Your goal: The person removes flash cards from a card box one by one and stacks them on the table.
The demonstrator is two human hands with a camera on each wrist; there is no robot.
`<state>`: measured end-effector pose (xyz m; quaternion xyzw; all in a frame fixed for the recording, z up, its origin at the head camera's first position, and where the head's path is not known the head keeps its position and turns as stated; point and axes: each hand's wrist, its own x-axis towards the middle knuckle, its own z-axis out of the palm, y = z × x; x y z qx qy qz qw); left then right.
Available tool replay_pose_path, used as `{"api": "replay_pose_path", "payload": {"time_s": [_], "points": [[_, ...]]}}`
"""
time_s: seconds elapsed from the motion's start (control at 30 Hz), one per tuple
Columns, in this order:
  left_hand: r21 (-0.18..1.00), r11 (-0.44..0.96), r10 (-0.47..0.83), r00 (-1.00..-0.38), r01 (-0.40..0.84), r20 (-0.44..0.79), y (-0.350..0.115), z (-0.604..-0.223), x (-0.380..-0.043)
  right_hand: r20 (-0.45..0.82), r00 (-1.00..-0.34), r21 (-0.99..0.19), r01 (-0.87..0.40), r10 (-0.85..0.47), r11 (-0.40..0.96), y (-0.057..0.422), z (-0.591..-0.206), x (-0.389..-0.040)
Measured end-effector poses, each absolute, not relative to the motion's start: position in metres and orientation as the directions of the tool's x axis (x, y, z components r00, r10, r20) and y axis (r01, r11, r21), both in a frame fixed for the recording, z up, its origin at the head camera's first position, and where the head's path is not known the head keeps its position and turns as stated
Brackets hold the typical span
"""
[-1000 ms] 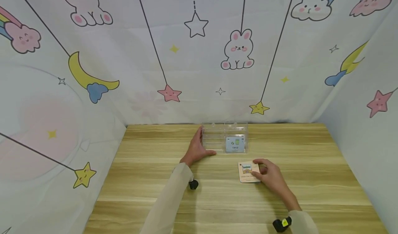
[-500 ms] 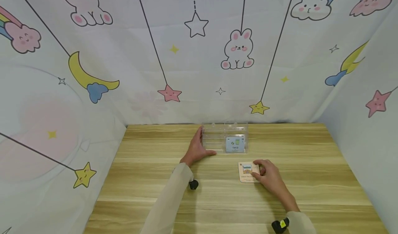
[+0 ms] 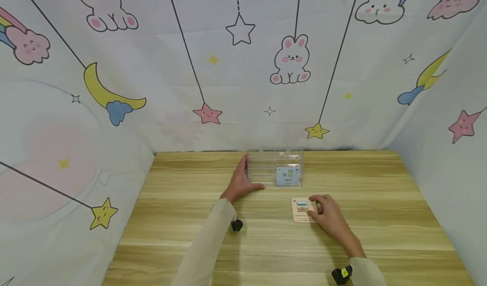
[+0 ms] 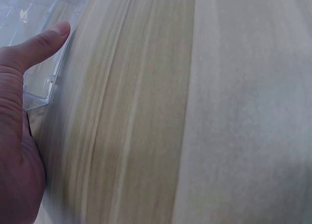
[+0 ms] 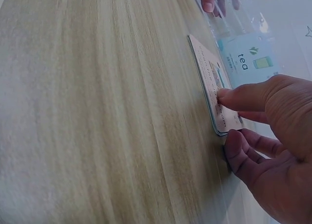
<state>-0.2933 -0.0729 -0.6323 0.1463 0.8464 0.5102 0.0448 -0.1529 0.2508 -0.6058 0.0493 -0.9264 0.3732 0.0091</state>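
Note:
At the back of the table stands a clear plastic card holder point(image 3: 261, 172) with several compartments. A blue card point(image 3: 288, 176) printed "tea" sits in its lower right compartment. My left hand point(image 3: 240, 181) grips the holder's left side, the thumb along the front lower edge; the fingers behind are mostly hidden. My right hand point(image 3: 330, 215) pinches a small stack of cards point(image 3: 300, 214) by the right edge, in front of the holder. The top card is cream with a picture and a line of text partly covered by the thumb. In the right wrist view, the cards point(image 5: 207, 82) show several stacked edges.
The wooden table point(image 3: 182, 235) runs back to a white cloth backdrop point(image 3: 243, 74) printed with stars, clouds and rabbits. Cloth also hangs along the left and right sides. Dark wrist cameras hang by both sleeves.
My left hand and the holder stay where they were. The cards in my right hand have tilted very slightly, and the right wrist has shifted a little to the left.

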Motion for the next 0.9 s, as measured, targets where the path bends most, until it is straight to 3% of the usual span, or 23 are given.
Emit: {"api": "replay_pose_path", "payload": {"time_s": [0.57,0.9], "points": [[0.873,0.447,0.289,-0.955,0.193,0.064,-0.0716,-0.6276,-0.2913,0.025,-0.995,-0.676,-0.086,-0.094,0.732,0.2510,-0.6035,-0.1514],[0.870,0.455,0.287,-0.956,0.188,0.057,-0.0714,-0.6287,-0.2914,0.069,-0.991,-0.672,-0.134,-0.118,0.728,0.2552,-0.6015,-0.1522]]}}
